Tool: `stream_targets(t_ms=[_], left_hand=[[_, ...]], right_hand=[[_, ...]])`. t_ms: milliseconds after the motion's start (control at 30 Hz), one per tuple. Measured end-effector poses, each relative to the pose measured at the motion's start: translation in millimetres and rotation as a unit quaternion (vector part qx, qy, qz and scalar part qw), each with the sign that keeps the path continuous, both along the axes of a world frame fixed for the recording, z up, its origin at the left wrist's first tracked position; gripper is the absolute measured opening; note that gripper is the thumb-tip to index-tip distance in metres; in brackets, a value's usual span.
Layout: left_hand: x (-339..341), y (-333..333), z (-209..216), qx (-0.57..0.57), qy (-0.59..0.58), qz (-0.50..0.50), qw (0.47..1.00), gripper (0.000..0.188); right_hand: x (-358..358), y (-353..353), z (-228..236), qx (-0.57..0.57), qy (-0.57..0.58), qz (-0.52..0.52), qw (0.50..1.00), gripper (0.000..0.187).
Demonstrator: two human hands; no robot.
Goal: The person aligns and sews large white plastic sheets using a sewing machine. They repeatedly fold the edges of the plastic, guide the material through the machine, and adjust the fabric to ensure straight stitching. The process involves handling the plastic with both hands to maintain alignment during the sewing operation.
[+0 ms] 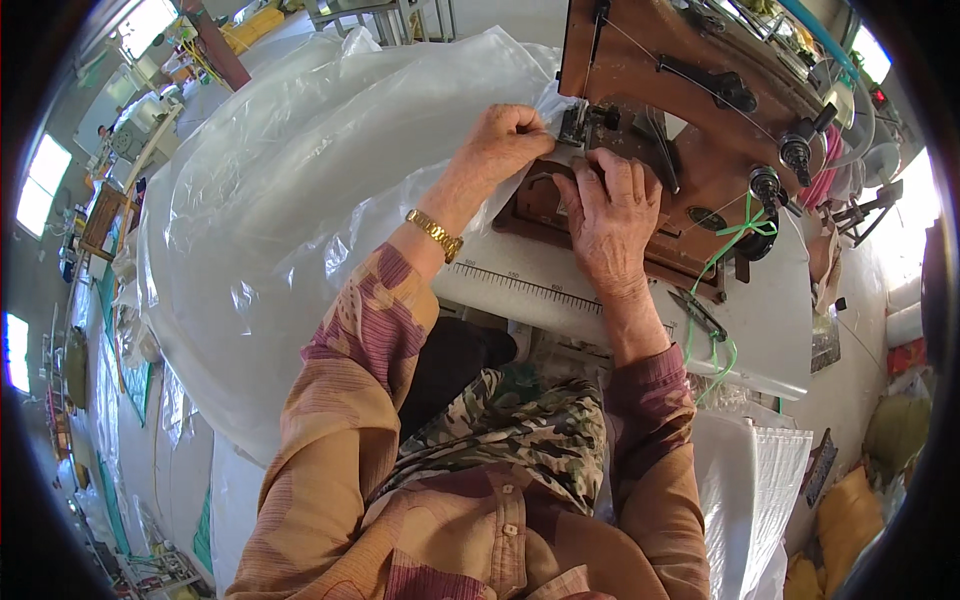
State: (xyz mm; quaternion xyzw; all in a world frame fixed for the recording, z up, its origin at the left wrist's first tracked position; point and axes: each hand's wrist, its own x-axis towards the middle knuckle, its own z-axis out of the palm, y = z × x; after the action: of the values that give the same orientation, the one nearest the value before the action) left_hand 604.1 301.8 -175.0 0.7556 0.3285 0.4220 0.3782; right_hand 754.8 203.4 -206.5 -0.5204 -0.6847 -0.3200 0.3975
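A brown sewing machine stands at the right of the table, its presser foot low over the bed. Just left of that foot, my left hand is closed in a pinch on the edge of a large clear plastic sheet. The exact grip is partly hidden by the fingers. My right hand lies over the machine bed in front of the foot, fingers bent and apart, thumb toward the left. Nothing shows in it. The sheet spreads in loose folds across the table's left side.
A printed ruler scale runs along the table's front edge. Dark thread snips lie right of my wrist, near green string tied to the machine. White folded material hangs at the lower right. Yellow sacks sit beyond it.
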Motion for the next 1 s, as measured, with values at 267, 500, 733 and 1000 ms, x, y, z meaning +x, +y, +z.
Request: stream_targets(t_ms=[267,500,733,1000], left_hand=[[2,7,-10,-0.045,-0.034,-0.007,0.998,0.018],[0,11,-11,-0.057,-0.007,-0.021,0.998,0.015],[2,19,-14,-0.078,-0.015,-0.016,0.997,0.013],[9,20,-15,-0.075,-0.078,-0.009,0.994,0.014]], right_hand=[[-3,-5,6,0.007,0.009,-0.023,1.000,0.032],[-2,-5,6,-0.008,0.021,-0.022,1.000,0.035],[-5,-7,9,-0.020,0.017,-0.043,0.999,0.037],[-5,-9,11,-0.045,0.026,-0.050,0.997,0.040]])
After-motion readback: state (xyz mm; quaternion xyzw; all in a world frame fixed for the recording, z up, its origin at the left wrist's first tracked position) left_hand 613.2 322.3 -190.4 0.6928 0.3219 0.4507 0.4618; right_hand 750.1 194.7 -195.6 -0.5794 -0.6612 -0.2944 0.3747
